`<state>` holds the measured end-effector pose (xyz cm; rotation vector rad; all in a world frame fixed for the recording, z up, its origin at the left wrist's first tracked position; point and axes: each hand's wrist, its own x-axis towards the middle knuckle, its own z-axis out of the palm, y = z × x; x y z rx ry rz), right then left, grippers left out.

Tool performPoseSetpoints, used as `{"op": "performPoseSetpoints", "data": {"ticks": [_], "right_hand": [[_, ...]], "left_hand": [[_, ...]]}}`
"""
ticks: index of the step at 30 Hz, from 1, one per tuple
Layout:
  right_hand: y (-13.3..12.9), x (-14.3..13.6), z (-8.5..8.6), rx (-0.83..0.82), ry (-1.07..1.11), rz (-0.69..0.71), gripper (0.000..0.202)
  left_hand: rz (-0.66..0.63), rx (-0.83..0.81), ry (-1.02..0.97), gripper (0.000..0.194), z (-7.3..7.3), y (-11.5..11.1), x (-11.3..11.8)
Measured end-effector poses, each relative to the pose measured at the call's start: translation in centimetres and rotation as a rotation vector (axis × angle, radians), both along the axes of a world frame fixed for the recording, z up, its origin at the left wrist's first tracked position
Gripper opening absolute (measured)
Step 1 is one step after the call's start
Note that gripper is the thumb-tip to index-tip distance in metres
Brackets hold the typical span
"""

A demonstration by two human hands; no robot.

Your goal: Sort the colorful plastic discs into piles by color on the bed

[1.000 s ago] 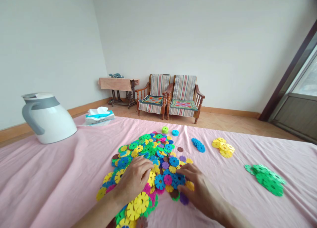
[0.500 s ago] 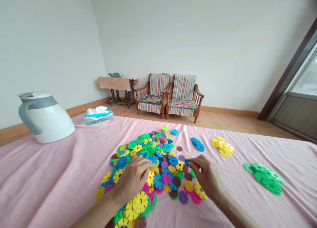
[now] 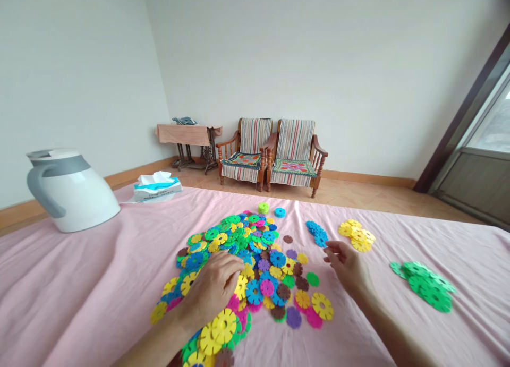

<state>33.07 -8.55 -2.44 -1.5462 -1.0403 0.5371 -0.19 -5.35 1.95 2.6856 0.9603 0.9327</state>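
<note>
- L hand (image 3: 218,276) curled on mixed discs (image 3: 239,239), mid pink cloth (image 3: 342,324); grip: can't tell.
- R hand (image 3: 346,263), fingers bent, at near end of blue discs (image 3: 317,234), twd far edge; grip: can't tell.
- Yellow discs (image 3: 356,235), green discs (image 3: 426,286) lay twd R edge.
- Jug (image 3: 82,197) stood nr far L corner.

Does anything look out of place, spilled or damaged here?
Nothing looks damaged or spilled. Slightly odd: a small brown disc lies alone between the mixed heap and the blue pile, and the white pitcher seems to lean, probably from lens distortion.
</note>
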Motion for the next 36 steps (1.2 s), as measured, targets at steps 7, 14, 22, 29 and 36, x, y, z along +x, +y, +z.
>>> {"op": "performPoseSetpoints", "data": {"ticks": [7, 14, 22, 29, 36], "right_hand": [[-2.0, -6.2, 1.9, 0.119, -0.597, 0.351, 0.032], [-2.0, -9.3, 2.6, -0.090, -1.008, 0.475, 0.054], [-2.9, -9.7, 3.8, -0.028, -0.960, 0.476, 0.031], [-2.4, -8.8, 2.9, 0.141, -0.712, 0.349, 0.029], [0.3, -1.5, 1.0, 0.043, -0.231, -0.065, 0.024]], "left_hand": [[0.009, -0.008, 0.003, 0.024, -0.1, 0.0, 0.0], [0.014, -0.017, 0.002, 0.024, 0.2, -0.2, 0.1], [0.009, -0.017, -0.007, 0.024, 0.2, -0.2, 0.0], [0.014, -0.018, 0.008, 0.024, 0.0, 0.0, 0.0], [0.008, 0.001, -0.009, 0.024, 0.0, -0.1, -0.1]]}}
